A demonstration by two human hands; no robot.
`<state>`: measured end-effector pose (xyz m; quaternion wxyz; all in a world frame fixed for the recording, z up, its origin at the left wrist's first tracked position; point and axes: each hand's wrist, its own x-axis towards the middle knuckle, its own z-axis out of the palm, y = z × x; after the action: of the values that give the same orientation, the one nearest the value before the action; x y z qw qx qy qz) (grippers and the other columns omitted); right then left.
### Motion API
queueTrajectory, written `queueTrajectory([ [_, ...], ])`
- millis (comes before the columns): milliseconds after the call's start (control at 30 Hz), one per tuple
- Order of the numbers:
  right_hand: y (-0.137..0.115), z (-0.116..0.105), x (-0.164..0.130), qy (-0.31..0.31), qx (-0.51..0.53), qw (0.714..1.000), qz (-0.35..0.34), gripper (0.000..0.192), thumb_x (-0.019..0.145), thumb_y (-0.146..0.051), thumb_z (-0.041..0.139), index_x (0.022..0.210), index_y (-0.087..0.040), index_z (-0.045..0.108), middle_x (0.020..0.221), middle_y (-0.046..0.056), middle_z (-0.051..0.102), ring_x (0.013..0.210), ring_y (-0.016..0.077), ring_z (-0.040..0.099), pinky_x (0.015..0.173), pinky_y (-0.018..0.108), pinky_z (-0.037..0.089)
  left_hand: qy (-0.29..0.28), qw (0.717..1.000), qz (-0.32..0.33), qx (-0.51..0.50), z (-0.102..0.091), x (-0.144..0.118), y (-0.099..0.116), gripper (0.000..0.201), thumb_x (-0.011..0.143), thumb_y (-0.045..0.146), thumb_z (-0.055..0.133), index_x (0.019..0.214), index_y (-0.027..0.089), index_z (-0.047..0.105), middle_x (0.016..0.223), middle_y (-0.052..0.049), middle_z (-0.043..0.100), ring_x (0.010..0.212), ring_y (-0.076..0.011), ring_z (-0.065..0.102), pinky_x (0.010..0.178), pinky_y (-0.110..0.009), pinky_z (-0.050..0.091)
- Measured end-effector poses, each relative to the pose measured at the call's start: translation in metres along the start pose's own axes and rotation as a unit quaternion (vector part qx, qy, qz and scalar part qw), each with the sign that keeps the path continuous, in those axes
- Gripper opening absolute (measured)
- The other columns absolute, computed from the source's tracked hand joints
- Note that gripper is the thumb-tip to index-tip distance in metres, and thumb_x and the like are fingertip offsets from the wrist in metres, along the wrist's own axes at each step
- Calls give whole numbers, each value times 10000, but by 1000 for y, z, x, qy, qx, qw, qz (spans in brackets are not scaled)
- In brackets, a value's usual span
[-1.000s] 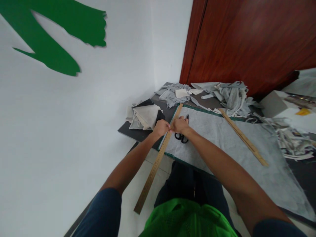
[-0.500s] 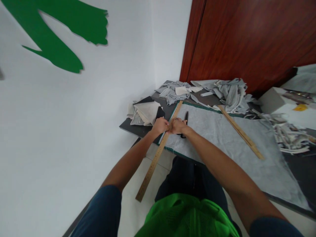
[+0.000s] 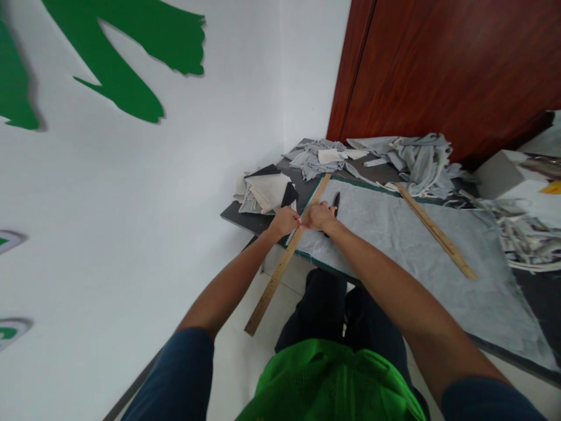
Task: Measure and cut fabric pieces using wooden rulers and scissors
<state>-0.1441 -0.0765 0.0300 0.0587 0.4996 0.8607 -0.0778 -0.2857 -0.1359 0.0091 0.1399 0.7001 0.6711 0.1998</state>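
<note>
My left hand is closed, its fingertips meeting at the edge of a long wooden ruler. My right hand is closed too and rests over the ruler, right beside the left. Something small and pale shows between the fingertips, too small to name. The ruler lies slanted across the left end of a grey cloth with green edges, and its near end sticks out past the table. Partly hidden behind my right hand, a slim black tool lies on the cloth.
Left of my hands is a stack of cream and black fabric pieces. Grey scraps and a larger heap lie at the back. A second wooden strip crosses the cloth. At right are a white box and more scraps.
The view has shifted slightly, so the table sits a little further right. Both hands remain together at the ruler; my right hand now covers more of the black tool's lower part.
</note>
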Motion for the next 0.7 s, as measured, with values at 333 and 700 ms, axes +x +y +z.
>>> queueTrajectory([
  [333,-14,-4,-23,-22,0,999,-33,628,834,-499,776,1322,-112,697,1383,245,641,1388,396,506,1126,493,408,8,1000,-25,-7,0,-14,3,220,828,167,645,894,135,853,835,-91,811,835,-214,744,798,-273,552],
  [700,-22,-8,-34,-68,-33,995,-60,626,793,-526,810,1265,-122,734,1447,238,596,1450,433,408,1154,536,390,-46,997,-60,-29,-8,-36,0,215,811,171,653,883,121,850,611,-74,727,664,-204,715,672,-264,538],
])
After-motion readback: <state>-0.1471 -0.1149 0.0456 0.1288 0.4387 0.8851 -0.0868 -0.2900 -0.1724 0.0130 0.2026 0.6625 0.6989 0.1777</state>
